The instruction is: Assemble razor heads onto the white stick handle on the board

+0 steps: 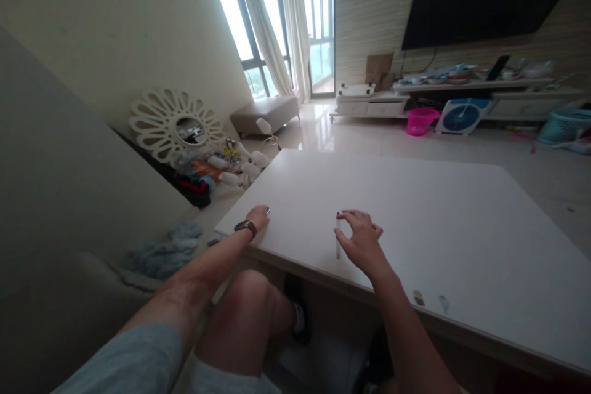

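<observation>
My right hand [362,239] is over the near part of the white table [392,197], thumb and index finger closed around a slim, clear, pen-like stick [338,252]. The stick has a dark top end; its exact kind is too small to tell. Near the table's left edge, my left hand [258,217] rests with its fingers curled and mostly hidden. A small dark and shiny thing [268,210] shows at its fingertips, too small to name. A watch [246,228] is on my left wrist.
A key-like piece [444,303] and a small dark-and-yellow piece [418,297] lie by the table's near edge. Left of the table are a lamp with white shades [250,169] and a flower-shaped mirror frame [157,126]. A pink basket [420,121] stands beyond.
</observation>
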Motion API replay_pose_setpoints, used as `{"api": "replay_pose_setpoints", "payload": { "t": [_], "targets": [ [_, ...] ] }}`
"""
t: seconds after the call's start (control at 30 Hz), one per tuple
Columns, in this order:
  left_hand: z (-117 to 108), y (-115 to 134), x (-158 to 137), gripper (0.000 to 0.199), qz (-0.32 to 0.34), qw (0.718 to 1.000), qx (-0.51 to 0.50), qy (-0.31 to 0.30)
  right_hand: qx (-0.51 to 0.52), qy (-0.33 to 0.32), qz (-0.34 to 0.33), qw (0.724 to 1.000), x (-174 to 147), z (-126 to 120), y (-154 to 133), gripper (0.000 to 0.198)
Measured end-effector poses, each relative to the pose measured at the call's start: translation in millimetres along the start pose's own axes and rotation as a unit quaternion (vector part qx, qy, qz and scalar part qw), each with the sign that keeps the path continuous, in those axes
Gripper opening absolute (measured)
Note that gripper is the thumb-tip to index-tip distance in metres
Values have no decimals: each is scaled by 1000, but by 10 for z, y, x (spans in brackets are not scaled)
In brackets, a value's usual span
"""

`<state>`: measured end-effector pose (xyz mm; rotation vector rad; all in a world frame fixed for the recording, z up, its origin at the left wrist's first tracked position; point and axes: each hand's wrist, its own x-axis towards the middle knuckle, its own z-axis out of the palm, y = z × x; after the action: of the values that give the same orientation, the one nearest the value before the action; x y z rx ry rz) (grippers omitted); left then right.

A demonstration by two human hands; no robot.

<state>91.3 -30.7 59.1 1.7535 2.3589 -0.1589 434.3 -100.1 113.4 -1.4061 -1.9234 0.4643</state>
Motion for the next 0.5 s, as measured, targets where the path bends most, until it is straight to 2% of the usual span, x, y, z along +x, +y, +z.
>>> {"api": "replay_pose_setpoints", "payload": {
  "t": [0.07,0.13,0.23,0.37,0.43,0.5],
  "targets": [
    [7,255,-37,38,45,999,-8,1,28,95,28,995,33,-57,-6,49],
    [52,597,-76,38,84,996,-20,-19,80,187,56,977,70,-126,20,71],
    [183,1185,-162,33,122,988,-41,-82,194,282,75,937,106,-208,118,82],
    [385,1854,-351,39,150,975,-65,-152,343,333,115,871,91,-248,277,81],
    [454,2068,-439,37,151,972,-66,-170,395,335,143,844,65,-263,325,81],
    [480,2181,-485,32,146,971,-55,-183,427,331,163,825,40,-291,344,81]
  ]
}}
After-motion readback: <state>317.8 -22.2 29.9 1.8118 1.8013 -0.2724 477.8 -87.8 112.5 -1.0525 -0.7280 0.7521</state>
